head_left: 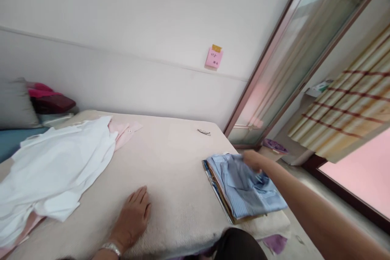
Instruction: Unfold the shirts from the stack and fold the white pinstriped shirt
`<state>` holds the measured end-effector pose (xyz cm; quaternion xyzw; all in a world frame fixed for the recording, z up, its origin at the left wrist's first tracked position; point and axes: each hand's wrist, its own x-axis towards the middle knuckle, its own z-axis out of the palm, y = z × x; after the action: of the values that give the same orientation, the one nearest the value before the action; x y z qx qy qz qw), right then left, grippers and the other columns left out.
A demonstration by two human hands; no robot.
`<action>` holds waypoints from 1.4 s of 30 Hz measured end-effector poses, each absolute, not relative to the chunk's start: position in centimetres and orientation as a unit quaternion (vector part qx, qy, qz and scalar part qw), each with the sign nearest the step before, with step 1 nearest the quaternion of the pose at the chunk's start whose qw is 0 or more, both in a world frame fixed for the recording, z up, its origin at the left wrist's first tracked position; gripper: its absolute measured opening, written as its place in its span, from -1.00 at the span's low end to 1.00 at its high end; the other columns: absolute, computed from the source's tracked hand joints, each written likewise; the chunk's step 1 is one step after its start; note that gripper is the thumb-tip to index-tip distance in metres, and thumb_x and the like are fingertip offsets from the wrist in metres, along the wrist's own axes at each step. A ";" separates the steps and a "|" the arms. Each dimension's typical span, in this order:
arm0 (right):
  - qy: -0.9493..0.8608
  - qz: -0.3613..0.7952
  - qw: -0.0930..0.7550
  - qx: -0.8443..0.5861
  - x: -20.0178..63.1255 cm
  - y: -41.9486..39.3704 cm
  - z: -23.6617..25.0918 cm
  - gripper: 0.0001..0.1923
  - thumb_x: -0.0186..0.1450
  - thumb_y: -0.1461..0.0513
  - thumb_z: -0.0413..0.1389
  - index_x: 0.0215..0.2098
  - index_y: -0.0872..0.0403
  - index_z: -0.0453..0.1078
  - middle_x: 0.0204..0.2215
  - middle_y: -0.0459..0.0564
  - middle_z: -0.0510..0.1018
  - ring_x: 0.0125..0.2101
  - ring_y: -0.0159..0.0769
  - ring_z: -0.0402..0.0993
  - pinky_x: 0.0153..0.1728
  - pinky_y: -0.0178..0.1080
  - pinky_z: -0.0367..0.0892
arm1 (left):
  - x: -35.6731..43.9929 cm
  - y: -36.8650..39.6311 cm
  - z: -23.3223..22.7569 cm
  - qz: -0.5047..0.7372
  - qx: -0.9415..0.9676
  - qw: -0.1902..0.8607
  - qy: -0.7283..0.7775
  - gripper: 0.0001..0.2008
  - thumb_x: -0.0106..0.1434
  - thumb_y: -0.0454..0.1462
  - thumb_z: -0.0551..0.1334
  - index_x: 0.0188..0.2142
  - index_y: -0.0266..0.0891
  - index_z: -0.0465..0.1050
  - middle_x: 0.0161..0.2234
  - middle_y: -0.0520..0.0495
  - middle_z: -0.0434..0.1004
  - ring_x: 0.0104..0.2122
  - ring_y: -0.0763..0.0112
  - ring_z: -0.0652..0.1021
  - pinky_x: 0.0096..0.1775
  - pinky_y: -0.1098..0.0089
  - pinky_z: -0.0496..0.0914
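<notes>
Left hand (pixel 134 215) spread flat on cream bed cover (pixel 170 158), lower centre, apparently bracing; right hand (pixel 253 160) pressed on folded blue striped shirt (pixel 243 187), right of centre, grip indiscernible; white garments (pixel 57 166) heaped left.

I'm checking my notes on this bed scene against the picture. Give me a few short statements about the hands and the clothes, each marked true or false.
1. The left hand lies flat, palm down, on the cream blanket-covered bed. True.
2. The right hand rests on the loose white shirts. False: it is on the folded light-blue striped shirt at the bed's right edge.
3. The heap of loose white shirts lies on the left of the bed. True.
4. The small metal clip lies on top of the blue shirt. False: it lies apart, on the bare blanket nearer the wall.
5. A pink paper note is stuck to the white wall. True.
</notes>
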<state>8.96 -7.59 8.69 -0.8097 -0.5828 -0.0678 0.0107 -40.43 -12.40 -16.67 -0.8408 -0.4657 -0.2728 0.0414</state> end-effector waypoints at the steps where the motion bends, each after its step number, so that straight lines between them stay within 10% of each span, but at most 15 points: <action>1: -0.588 -0.074 0.054 -0.803 8.0 -6.5 10.9 -0.62 0.42 0.09 0.18 0.12 0.11 0.39 0.04 0.09 0.48 -0.06 -0.17 0.50 -0.07 -0.06 0.48 | -40.3 -12.4 -16.7 -0.273 -0.839 0.041 -0.469 -0.66 0.36 -0.25 0.14 0.08 -0.23 0.47 0.16 -0.26 0.48 0.15 0.09 0.48 0.17 0.04 0.36; 6: -0.554 -0.187 0.338 -0.738 2.0 -4.1 24.6 -0.55 0.48 0.32 -0.34 0.08 0.31 0.30 -0.20 0.13 0.50 -0.37 -0.40 0.42 -0.40 -0.30 0.37 | -39.6 -12.3 -16.3 -0.279 -0.829 0.025 -0.485 -0.74 0.37 -0.28 0.10 -0.04 -0.22 0.50 0.11 -0.25 0.50 0.12 0.10 0.47 0.15 0.05 0.36; 8: -0.512 -0.234 0.566 -0.603 -1.5 -5.9 28.0 -0.64 0.42 0.32 -0.21 0.02 0.22 0.33 -0.23 0.08 0.47 -0.45 -0.39 0.38 -0.51 -0.29 0.34 | -39.4 -12.2 -16.1 -0.287 -0.821 0.013 -0.494 -0.75 0.37 -0.29 0.09 -0.06 -0.22 0.50 0.07 -0.24 0.52 0.09 0.09 0.49 0.13 0.05 0.37; 10: -0.532 -0.266 0.608 -0.526 -5.3 -8.7 28.3 -0.77 0.39 0.28 -0.08 -0.09 0.10 0.38 -0.29 0.02 0.44 -0.45 -0.34 0.36 -0.53 -0.26 0.34 | -39.1 -12.1 -15.8 -0.297 -0.810 -0.008 -0.506 -0.74 0.36 -0.30 0.10 -0.03 -0.25 0.47 0.02 -0.24 0.54 0.04 0.08 0.51 0.10 0.04 0.38; 19: -0.752 0.069 0.141 -0.641 -17.2 -17.3 2.2 -0.80 0.23 0.31 -0.01 -0.24 -0.03 0.39 -0.50 -0.04 0.53 -0.46 -0.20 0.44 -0.43 -0.27 0.09 | -38.9 -12.0 -14.0 -0.369 -0.756 -0.148 -0.520 -0.15 0.31 -0.23 0.17 0.44 -0.33 -0.28 0.10 -0.34 0.47 0.06 0.11 0.53 0.06 0.13 0.39; 22: -0.773 0.137 0.046 -0.618 -19.8 -19.0 -3.7 -0.78 0.22 0.31 0.01 -0.22 -0.01 0.42 -0.38 0.04 0.61 -0.35 -0.12 0.53 -0.39 -0.26 0.08 | -39.0 -11.9 -13.3 -0.304 -0.798 -0.159 -0.496 -0.29 0.22 -0.34 0.15 0.37 -0.27 0.05 0.07 -0.31 0.48 0.06 0.09 0.50 0.03 0.16 0.37; 27: -0.800 0.196 0.071 -0.562 -20.2 -19.4 -4.3 -0.89 0.27 0.25 0.06 -0.24 -0.02 0.40 -0.25 -0.03 0.62 -0.22 -0.19 0.53 -0.29 -0.29 0.14 | -39.3 -11.6 -12.0 -0.200 -0.817 -0.172 -0.512 -0.83 0.32 -0.34 0.08 -0.22 -0.20 0.44 -0.18 -0.20 0.54 -0.13 0.16 0.53 -0.08 0.24 0.33; 42: -0.801 0.203 0.098 -0.554 -14.0 -17.5 -8.1 -0.58 0.00 0.15 0.35 -0.18 0.01 0.41 -0.08 -0.04 0.44 -0.11 -0.19 0.38 -0.16 -0.28 0.23 | -40.9 -9.7 -11.0 -0.230 -0.678 -0.205 -0.668 -0.82 0.34 -0.34 0.03 -0.25 -0.15 0.39 -0.29 -0.17 0.61 -0.23 0.19 0.59 -0.27 0.33 0.19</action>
<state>-14.00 -17.53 -8.08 -0.5545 -0.8010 0.2035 0.0977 -40.92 -9.73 -11.03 -0.6777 -0.6676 -0.2301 -0.2052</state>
